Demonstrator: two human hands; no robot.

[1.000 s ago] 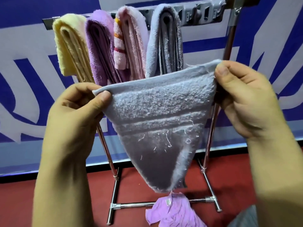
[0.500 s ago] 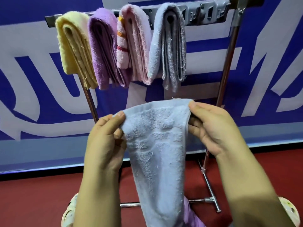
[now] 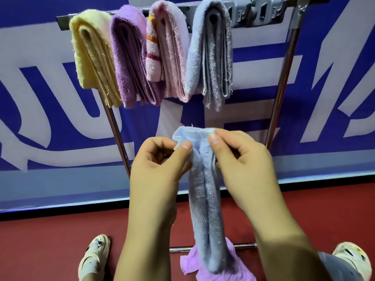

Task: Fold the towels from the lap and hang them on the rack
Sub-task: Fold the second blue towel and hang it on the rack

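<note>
Place: in front of a metal towel rack (image 3: 282,82) set against a blue-and-white banner (image 3: 40,94), above a red floor (image 3: 40,240).
Hands: the left hand (image 3: 156,167) and the right hand (image 3: 241,161) are close together, each pinching the top edge of a light blue towel (image 3: 205,209) between thumb and fingers.
Towel in hand: gathered lengthwise into a narrow strip, it hangs straight down from the two grips, below the rack's top bar and between the forearms.
On the rack: four folded towels sit side by side over the bar — yellow towel (image 3: 91,53), purple towel (image 3: 127,57), pink towel (image 3: 170,49), grey-blue towel (image 3: 211,53) — with bare bar showing to their right.
Waiting: a lilac towel (image 3: 215,268) lies at the bottom of the picture, behind the hanging strip's lower end.
Risk: the fold is held only at the top corners; if either pinch loosens, the layers could slide apart and the strip open out or drop to the floor. Lifted carelessly, it could also brush the grey-blue towel and pull it askew.
Writing: the banner carries very large white letters, cropped by the frame and not readable as a word; no brand or label shows on any towel.
</note>
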